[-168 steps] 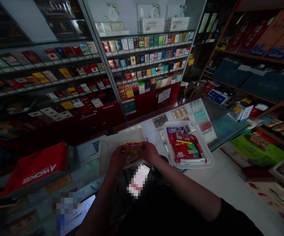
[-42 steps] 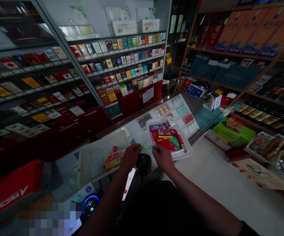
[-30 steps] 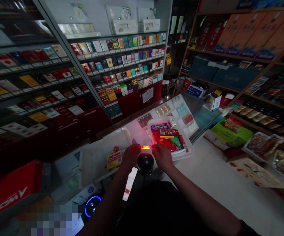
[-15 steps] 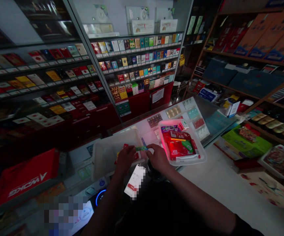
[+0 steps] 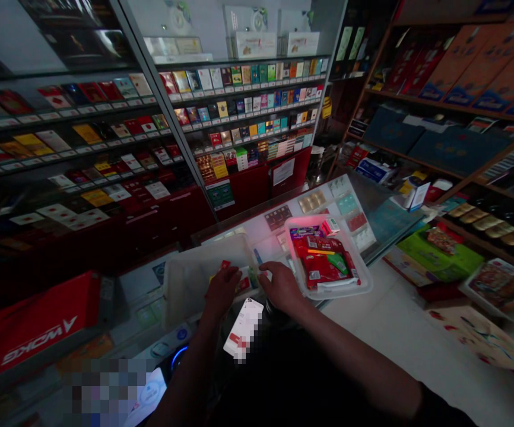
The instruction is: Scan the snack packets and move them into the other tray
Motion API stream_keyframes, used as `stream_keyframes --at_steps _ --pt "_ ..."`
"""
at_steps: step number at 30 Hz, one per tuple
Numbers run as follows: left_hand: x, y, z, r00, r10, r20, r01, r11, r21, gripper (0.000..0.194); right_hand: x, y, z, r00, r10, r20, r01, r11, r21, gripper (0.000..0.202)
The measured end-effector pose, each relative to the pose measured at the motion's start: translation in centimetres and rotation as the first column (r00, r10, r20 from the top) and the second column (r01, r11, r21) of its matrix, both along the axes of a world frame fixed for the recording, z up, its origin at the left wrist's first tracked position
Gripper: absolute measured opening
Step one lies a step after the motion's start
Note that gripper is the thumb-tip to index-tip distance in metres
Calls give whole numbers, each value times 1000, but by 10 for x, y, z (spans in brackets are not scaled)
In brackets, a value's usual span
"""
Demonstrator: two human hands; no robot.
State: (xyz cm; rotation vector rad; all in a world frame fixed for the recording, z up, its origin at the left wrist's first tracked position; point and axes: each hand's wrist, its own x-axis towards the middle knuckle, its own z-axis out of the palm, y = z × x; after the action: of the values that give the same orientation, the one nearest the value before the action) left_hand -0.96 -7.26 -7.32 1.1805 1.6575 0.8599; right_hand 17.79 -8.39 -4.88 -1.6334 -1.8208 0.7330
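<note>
My left hand [image 5: 222, 289] is over the white plastic bin [image 5: 186, 267], its fingers loosely bent and apart. It is just above small red packets [image 5: 243, 283] in the bin; whether it touches them I cannot tell. A slim green packet [image 5: 252, 276] lies between my hands at the right end of the bin, partly in shadow. My right hand [image 5: 284, 287] is at that end, with thumb and forefinger apart. Right of it stands a second white bin [image 5: 366, 287] filled with red packets [image 5: 323, 267], a green one on top.
A phone [image 5: 243, 329] with a lit screen lies in front of me. A red box [image 5: 38, 326] sits on the left of the glass counter [image 5: 212, 237]. Shelves of cigarette packs [image 5: 248, 74] rise behind. Food packages [image 5: 435, 255] are on the right.
The slim green packet, earlier held between the fingers of both hands, is now down in the bin. My hands have moved slightly apart, and the view has shifted a little.
</note>
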Motion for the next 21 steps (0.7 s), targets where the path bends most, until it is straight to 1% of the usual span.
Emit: stream_keyframes --at_steps 3,5,9,13,18,21 --pt "10 4 1 1000 -11 13 11 1000 8 43 8 -2 4 1000 -20 -23 20 1000 -10 25" --pt "19 6 5 1000 -29 7 29 999 24 42 16 -4 4 999 -42 -28 42 999 -7 25" --pt "42 6 21 997 -66 31 65 997 50 42 38 -6 0 991 -129 -22 129 992 -3 26" --pt "70 6 35 991 -106 79 101 993 64 40 68 -3 -7 974 -226 -4 226 974 -10 27" --pt "108 12 38 966 -198 168 184 978 94 38 110 1 -13 940 -335 65 336 942 -16 29" --pt "133 17 40 942 -258 214 246 966 81 34 134 4 -14 920 -383 79 387 922 -37 25"
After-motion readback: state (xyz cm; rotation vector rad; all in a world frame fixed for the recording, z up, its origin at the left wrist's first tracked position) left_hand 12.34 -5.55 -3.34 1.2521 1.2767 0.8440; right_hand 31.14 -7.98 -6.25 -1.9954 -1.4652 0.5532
